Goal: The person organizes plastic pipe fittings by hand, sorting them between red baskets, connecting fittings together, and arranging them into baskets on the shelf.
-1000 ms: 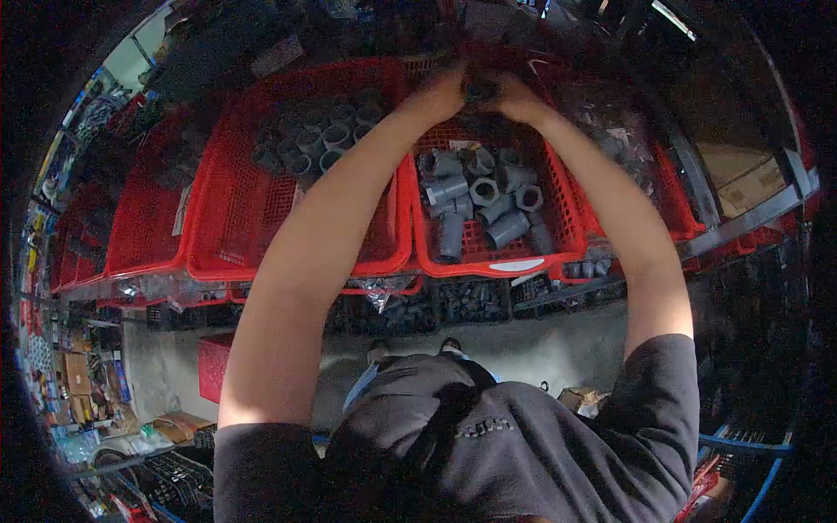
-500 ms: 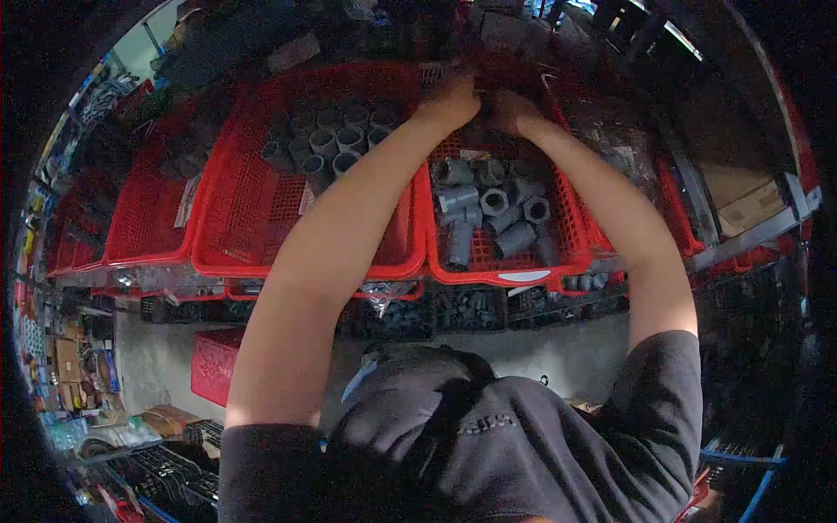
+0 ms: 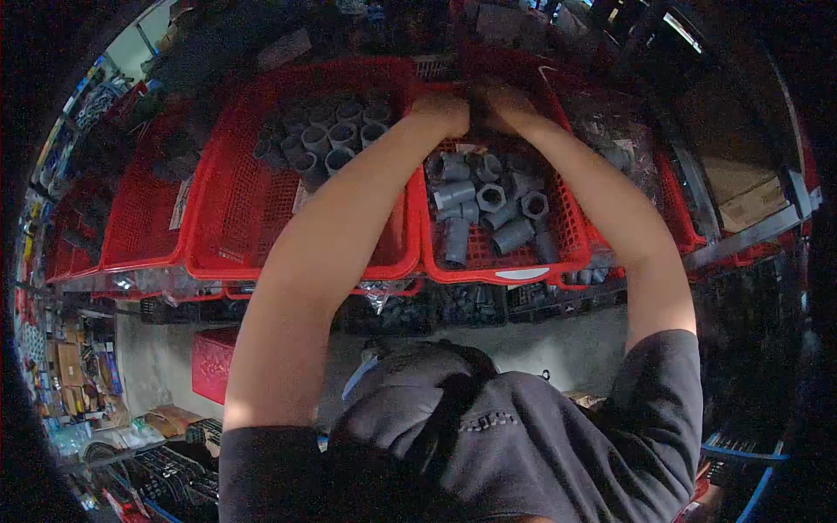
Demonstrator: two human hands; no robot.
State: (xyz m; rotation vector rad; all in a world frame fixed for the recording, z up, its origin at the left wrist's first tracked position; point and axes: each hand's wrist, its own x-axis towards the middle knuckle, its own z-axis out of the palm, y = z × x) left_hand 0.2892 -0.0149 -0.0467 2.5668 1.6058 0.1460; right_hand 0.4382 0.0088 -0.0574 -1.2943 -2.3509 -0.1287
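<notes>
A wide red basket (image 3: 231,218) adjoins a narrower red basket (image 3: 462,276). The left hand (image 3: 446,114) and right hand (image 3: 508,108) are positioned close together at the narrower basket's far end; deep shadow there prevents determining finger opening or any held item. Grey pipe fittings (image 3: 512,237) lie loose inside the narrower basket.

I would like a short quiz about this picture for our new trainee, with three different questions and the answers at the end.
1. True or false: the left hand and the right hand are by the far end of the basket with a white label.
2. What colour are its fittings? A yellow, B grey, C green.
3. Complete: in the wider basket on the left, fittings crowd the ___ part.

Key: 1 true; 2 B; 3 far.
</notes>
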